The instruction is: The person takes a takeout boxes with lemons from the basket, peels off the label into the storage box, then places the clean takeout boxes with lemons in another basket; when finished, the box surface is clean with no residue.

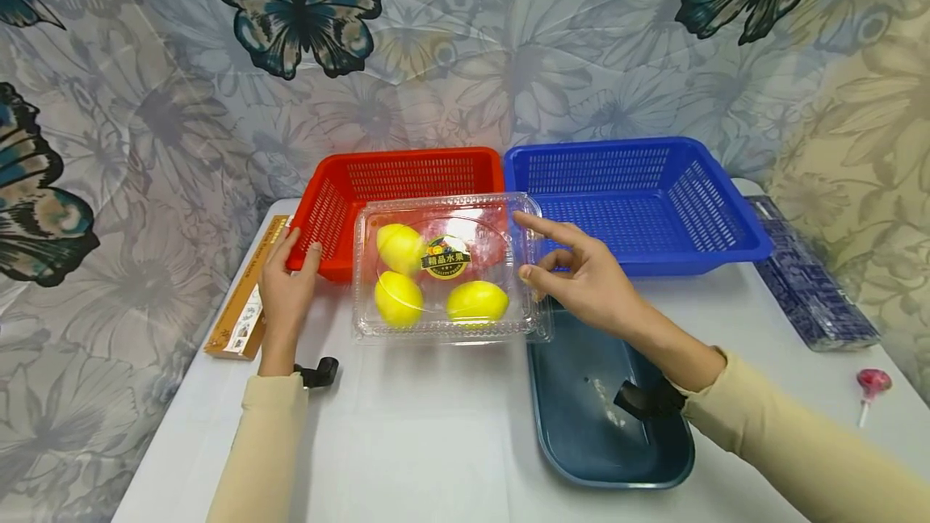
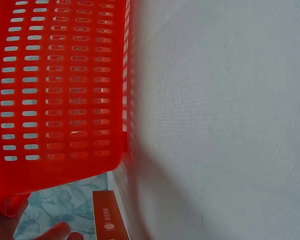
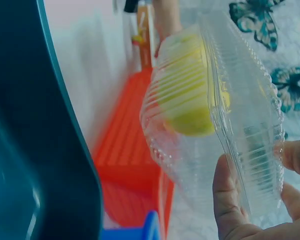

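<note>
My right hand (image 1: 592, 277) pinches the right edge of a clear plastic fruit box (image 1: 465, 220), thumb in front and index finger along the top corner. Inside the lidded box lie yellow lemons (image 1: 477, 301), beneath a round black and gold label (image 1: 446, 257). It is held up at a tilt, overlapping the front of a red basket (image 1: 429, 158) in the head view. At that basket's front left corner, my left hand (image 1: 286, 289) holds the rim between thumb and fingers. In the left wrist view, the basket's slotted side (image 2: 65, 90) fills the left part.
A blue basket (image 1: 726, 257) stands right of the red one. Below my right forearm is a dark teal tub (image 1: 581, 426). A brown box (image 1: 250, 297) lies at the left edge; a dark blue patterned packet (image 1: 814, 281) and a lollipop (image 1: 873, 382) lie at the right.
</note>
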Demonstrator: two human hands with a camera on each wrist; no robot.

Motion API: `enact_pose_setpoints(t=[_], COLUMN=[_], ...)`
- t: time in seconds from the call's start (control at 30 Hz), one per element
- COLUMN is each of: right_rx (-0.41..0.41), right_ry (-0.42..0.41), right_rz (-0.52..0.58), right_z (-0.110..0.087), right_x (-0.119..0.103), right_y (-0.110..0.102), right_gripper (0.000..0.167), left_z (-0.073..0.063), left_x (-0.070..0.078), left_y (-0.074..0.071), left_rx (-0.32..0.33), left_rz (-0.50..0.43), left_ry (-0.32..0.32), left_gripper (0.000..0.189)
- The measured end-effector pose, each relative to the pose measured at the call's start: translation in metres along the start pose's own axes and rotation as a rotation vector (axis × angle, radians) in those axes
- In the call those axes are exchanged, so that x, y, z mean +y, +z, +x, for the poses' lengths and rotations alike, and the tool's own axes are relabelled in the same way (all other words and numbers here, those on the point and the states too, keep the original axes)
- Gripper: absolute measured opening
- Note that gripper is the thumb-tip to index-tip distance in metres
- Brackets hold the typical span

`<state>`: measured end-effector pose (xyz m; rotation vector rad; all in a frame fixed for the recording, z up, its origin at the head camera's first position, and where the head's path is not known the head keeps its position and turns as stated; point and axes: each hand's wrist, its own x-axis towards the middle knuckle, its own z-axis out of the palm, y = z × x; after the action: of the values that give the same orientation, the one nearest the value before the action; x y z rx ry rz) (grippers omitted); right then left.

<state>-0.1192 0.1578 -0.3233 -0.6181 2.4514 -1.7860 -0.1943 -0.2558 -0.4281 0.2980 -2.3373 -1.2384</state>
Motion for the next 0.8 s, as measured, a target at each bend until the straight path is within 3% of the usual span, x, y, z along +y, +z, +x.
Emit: enact_pose_setpoints(t=[0.5, 0.8], right_rx=[-0.024, -0.04], right_ry=[0.095, 0.162], right_rz=[0.101, 0.094], right_z=[-0.031, -0.039], right_x=[0.003, 0.015], right_y=[0.04, 0.053], right_gripper=[0.065, 0.063], left_z=[0.002, 0.001], left_x=[0.0, -0.002], left_y=[-0.003, 0.0], left_rx=[0.011, -0.008], left_rz=[-0.002, 0.004], left_ry=[0.014, 0.014], left_gripper=[0.054, 0.054])
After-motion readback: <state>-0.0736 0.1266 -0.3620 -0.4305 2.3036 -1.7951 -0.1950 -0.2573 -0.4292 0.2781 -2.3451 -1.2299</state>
